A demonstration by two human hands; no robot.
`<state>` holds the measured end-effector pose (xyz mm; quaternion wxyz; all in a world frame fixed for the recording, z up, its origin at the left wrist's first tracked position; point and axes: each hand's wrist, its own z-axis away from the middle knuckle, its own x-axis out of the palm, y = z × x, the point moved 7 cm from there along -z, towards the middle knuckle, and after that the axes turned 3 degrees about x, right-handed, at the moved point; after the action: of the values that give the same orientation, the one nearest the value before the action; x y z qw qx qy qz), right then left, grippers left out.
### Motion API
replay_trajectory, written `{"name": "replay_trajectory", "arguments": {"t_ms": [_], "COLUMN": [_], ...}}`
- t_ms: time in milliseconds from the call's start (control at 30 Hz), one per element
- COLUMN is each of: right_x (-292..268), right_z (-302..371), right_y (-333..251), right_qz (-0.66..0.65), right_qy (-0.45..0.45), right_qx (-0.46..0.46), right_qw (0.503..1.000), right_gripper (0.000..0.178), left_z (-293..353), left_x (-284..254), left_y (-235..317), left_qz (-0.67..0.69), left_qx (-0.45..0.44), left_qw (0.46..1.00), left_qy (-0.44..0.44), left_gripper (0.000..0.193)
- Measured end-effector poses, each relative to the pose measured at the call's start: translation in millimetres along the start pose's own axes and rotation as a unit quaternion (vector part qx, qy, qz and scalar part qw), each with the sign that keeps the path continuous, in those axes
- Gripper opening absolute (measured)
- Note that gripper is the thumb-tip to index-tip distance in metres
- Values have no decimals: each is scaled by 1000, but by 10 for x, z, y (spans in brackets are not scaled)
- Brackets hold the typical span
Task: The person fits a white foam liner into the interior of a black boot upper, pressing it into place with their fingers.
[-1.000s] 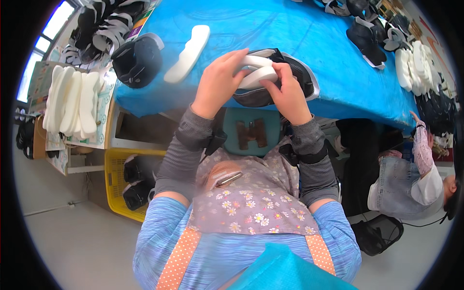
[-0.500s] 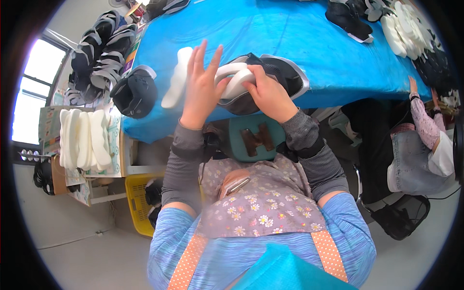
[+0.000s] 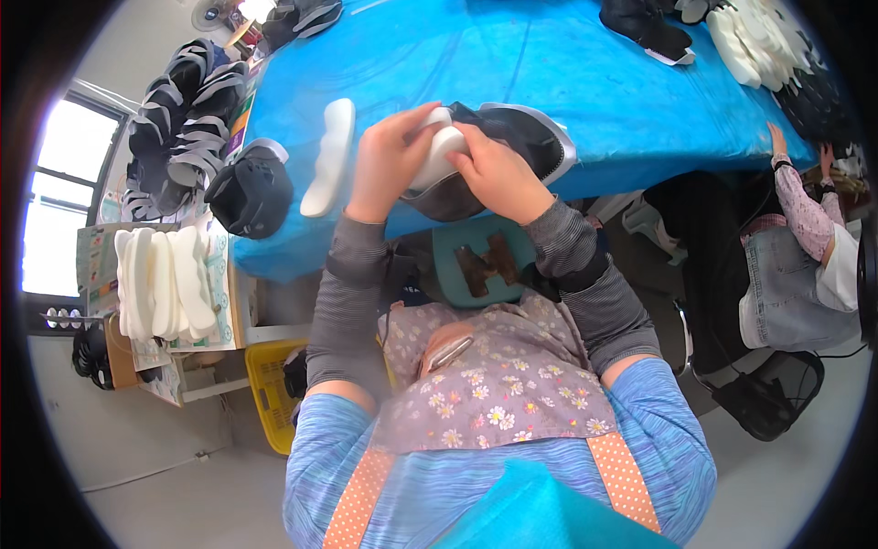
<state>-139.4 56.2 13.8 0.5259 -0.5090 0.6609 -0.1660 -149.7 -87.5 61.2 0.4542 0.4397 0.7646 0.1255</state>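
A white foam pad, bent into a curve, sits partly inside a black fabric cover with a pale edging, near the front edge of the table. My left hand has its fingers bent round the pad's left side. From the right, my right hand grips the pad with thumb and fingers at the opening of the cover. The pad's lower part is hidden in the cover. Left of my left hand lies a long, wavy white foam pad, flat on the blue table covering.
A rounded black cover lies at the table's left edge. White foam pads stand on a side table, with stacked black covers behind. A yellow basket is below. More pads lie far right, near another person's arm.
My left hand's raised, spread fingers have come down and closed round the foam pad. The pad has sunk deeper into the black cover. My right hand keeps its grip, slightly further left.
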Motion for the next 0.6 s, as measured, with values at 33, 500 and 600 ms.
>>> {"name": "replay_trajectory", "arguments": {"t_ms": [33, 500, 600], "right_x": [-12, 18, 28], "right_z": [-16, -33, -42], "right_y": [-22, 38, 56], "right_qz": [-20, -100, -91], "right_qy": [-18, -49, -54], "right_qx": [4, 1, 2], "right_qw": [1000, 994, 994], "right_gripper": [43, 48, 45], "left_z": [-6, -156, -187], "left_x": [13, 51, 47], "left_y": [-5, -25, -83], "left_qz": [0, -41, -34], "left_qx": [-1, -48, -58], "left_qw": [1000, 998, 998], "left_qy": [0, 9, 11], "left_gripper": [27, 30, 31]}}
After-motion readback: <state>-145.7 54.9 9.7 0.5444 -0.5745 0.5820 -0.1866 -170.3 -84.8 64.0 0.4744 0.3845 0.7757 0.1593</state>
